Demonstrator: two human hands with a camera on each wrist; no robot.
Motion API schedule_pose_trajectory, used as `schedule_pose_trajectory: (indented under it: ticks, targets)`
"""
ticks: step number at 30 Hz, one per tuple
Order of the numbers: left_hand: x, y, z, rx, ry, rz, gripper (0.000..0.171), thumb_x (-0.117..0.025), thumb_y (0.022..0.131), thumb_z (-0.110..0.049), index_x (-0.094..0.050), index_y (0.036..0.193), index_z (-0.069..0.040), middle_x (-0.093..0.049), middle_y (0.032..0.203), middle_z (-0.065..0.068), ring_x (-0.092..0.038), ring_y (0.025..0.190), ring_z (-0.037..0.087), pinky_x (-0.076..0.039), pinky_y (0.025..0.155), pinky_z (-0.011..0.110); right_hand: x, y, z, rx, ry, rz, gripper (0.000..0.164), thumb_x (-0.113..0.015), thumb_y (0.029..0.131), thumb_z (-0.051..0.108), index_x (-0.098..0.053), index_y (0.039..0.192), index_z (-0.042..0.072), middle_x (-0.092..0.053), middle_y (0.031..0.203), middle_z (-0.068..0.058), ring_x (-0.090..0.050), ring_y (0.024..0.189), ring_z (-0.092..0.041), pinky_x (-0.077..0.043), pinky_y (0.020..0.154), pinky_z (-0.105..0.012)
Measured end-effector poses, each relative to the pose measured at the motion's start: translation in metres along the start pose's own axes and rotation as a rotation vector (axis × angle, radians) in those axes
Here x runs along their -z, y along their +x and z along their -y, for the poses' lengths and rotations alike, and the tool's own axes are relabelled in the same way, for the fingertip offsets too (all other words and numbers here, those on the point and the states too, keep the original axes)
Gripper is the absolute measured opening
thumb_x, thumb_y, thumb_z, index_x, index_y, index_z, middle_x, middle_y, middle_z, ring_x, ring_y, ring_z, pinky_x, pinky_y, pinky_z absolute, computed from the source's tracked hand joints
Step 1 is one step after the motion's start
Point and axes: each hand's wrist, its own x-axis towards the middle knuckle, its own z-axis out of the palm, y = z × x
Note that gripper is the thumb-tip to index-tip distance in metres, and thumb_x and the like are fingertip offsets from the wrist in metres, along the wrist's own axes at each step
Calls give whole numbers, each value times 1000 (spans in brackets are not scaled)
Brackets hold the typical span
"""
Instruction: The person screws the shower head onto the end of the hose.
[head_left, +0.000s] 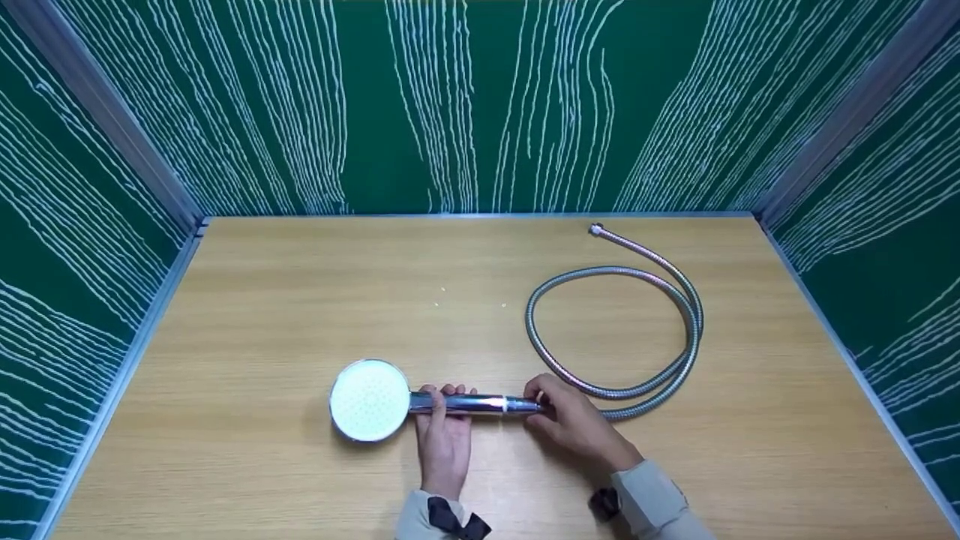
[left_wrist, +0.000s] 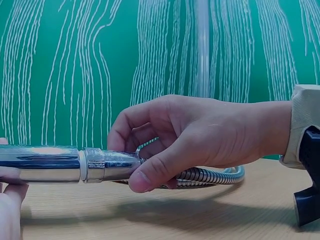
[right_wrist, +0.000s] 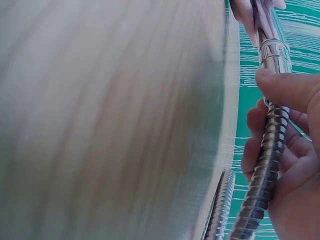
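Observation:
A shower head [head_left: 369, 400] with a round white face lies sideways, its face turned up and its chrome handle [head_left: 472, 404] pointing right. My left hand [head_left: 445, 450] grips that handle from below, with the thumb over the top. At the handle's right end, my right hand [head_left: 579, 424] pinches the tapered metal connector [left_wrist: 120, 165] of a shower hose between thumb and fingers. The connector meets the handle beside a pale ring [left_wrist: 83, 166]. In the right wrist view the ribbed hose [right_wrist: 264, 172] runs from the connector down past the palm.
The flexible metal hose loops over the right half of the wooden table [head_left: 300, 300], its free end nut [head_left: 596, 229] near the back edge. A few tiny white specks dot the tabletop. Green walls [head_left: 367, 97] with white lines enclose the back and both sides.

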Motion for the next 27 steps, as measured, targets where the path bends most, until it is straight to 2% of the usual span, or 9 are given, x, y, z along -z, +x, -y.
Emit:
schedule_pose_trajectory:
  ticks: [6, 13, 19, 27]
  targets:
    - [0, 0, 0, 4, 1, -13, 4, -43, 100, -20, -44, 100, -16, -53, 95, 3, -51, 98, 20, -40, 101, 42, 0, -1, -1, 22, 12, -4, 28, -72, 82, 8, -54, 102, 17, -57, 95, 6, -53, 87, -9, -49, 75, -25]
    - [1, -1, 0, -10, 0, 12, 6, -38, 101, -17, -44, 100, -16, -54, 94, 3, -52, 95, 19, -42, 99, 42, -1, -1, -2, 49, 17, -10, 26, -72, 83, 8, -55, 103, 15, -58, 94, 6, -55, 87, -8, -49, 75, -24]
    - [2, 0, 1, -16, 6, 14, 4, -44, 99, -19, -44, 101, -16, -55, 94, 3, -53, 94, 19, -42, 98, 42, -1, -1, -2, 40, 13, -3, 26, -71, 84, 9, -56, 104, 15, -59, 95, 6, -56, 88, -8, -50, 76, -26]
    - [2, -1, 1, -21, 19, 25, 5, -44, 99, -21, -43, 101, -16, -54, 95, 2, -52, 95, 18, -43, 98, 41, 1, -1, -1, 5, 33, 12, 37, -76, 79, 10, -53, 108, 15, -58, 100, 6, -56, 91, -12, -50, 79, -29]
